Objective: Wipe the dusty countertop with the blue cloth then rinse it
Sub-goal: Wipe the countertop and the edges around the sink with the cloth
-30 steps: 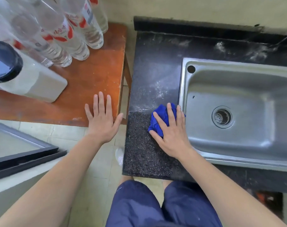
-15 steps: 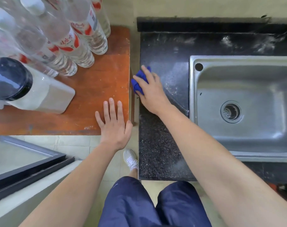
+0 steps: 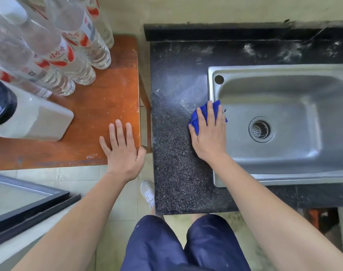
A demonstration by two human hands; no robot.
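Note:
A bunched blue cloth (image 3: pixel 196 119) lies on the black speckled countertop (image 3: pixel 172 163), against the left rim of the steel sink (image 3: pixel 284 94). My right hand (image 3: pixel 210 133) presses flat on the cloth with straight fingers. The counter near me looks dark and clean; pale dust streaks stay further back, beside and behind the sink. My left hand (image 3: pixel 122 149) rests flat, fingers spread, on the corner of the wooden side table (image 3: pixel 108 98).
Several clear water bottles (image 3: pixel 69 55) and a white jug with a black cap (image 3: pixel 29 118) stand on the side table. A narrow gap separates table and counter. A dark-framed glass panel (image 3: pixel 29 202) leans at lower left. My shoe (image 3: pixel 148 192) stands on the tiled floor.
My right hand slid the cloth from the counter's left edge back to the right and nearer, against the sink rim. The left hand has stayed on the table.

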